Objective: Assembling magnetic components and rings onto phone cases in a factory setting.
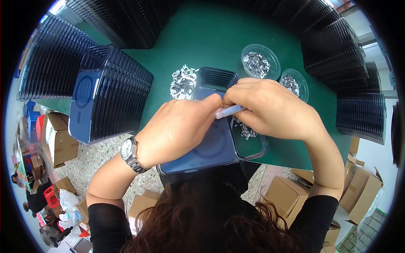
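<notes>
A dark-blue translucent phone case [179,165] with a ring on its back lies under my hands at the table's near edge. My left hand [181,128] is closed over it, thumb and fingertips meeting those of the other hand; its fingertips are partly hidden. In my right hand [270,109] a pale translucent, pen-like tool [228,112] is gripped, its blunt end pointing left. Another black-rimmed case [218,75] shows just beyond my hands. Small silver and white pieces [184,84] lie in a heap left of it, with more pieces [245,130] beneath my right hand.
Two clear round tubs [275,63] [304,84] hold small metal pieces on the green table [202,33]. Tall stacks of cases [120,92] stand at left, with more stacks [360,111] at right. Open cardboard boxes [287,194] crowd the floor nearby.
</notes>
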Demonstrator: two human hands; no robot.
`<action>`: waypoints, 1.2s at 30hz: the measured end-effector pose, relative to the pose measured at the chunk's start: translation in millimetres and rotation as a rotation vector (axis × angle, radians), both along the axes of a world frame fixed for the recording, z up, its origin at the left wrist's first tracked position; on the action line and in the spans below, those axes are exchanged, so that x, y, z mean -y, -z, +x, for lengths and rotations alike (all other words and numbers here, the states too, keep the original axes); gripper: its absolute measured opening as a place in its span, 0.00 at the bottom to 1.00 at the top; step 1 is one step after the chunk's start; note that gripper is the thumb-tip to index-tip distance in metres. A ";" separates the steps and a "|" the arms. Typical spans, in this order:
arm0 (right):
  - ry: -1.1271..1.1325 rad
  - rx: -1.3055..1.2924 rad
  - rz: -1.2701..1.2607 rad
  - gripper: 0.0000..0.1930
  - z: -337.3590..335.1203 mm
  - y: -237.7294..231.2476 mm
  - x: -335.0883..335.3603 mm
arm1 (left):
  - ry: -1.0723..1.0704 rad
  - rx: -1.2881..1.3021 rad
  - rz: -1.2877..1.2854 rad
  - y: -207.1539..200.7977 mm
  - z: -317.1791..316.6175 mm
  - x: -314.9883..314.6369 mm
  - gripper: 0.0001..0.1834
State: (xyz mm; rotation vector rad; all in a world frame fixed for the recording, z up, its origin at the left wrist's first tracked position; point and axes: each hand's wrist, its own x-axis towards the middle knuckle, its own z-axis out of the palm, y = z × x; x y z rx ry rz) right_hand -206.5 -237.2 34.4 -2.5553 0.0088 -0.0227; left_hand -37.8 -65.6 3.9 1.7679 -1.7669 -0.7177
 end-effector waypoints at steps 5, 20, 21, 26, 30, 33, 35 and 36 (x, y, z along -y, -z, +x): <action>0.031 -0.051 0.022 0.05 -1.5 -9.0 -2.5 | 0.001 -0.159 0.041 -9.2 0.3 -0.4 0.05; 0.036 0.198 0.024 0.07 -4.2 -6.7 0.6 | -0.027 -0.228 -0.032 -5.5 3.2 1.7 0.06; 0.028 0.199 0.025 0.07 -4.1 -9.1 -0.6 | -0.035 -0.227 -0.033 -5.7 3.5 1.5 0.06; 0.073 0.213 -0.003 0.08 -5.4 -15.5 -5.1 | -0.065 -0.283 -0.046 -12.4 4.0 1.7 0.06; 0.078 0.201 0.035 0.07 -2.6 -9.7 -2.6 | -0.097 -0.284 0.189 -30.5 7.4 2.1 0.05; 0.095 0.144 0.207 0.07 -3.9 -10.7 -8.2 | -0.060 -0.315 0.077 -15.7 5.6 -0.2 0.05; 0.123 0.147 0.254 0.07 -4.0 -10.0 -10.0 | -0.023 -0.179 -0.162 -6.3 2.9 0.6 0.05; 0.127 0.146 0.254 0.07 -4.7 -9.4 -10.2 | -0.019 -0.181 -0.161 -5.1 1.2 0.4 0.05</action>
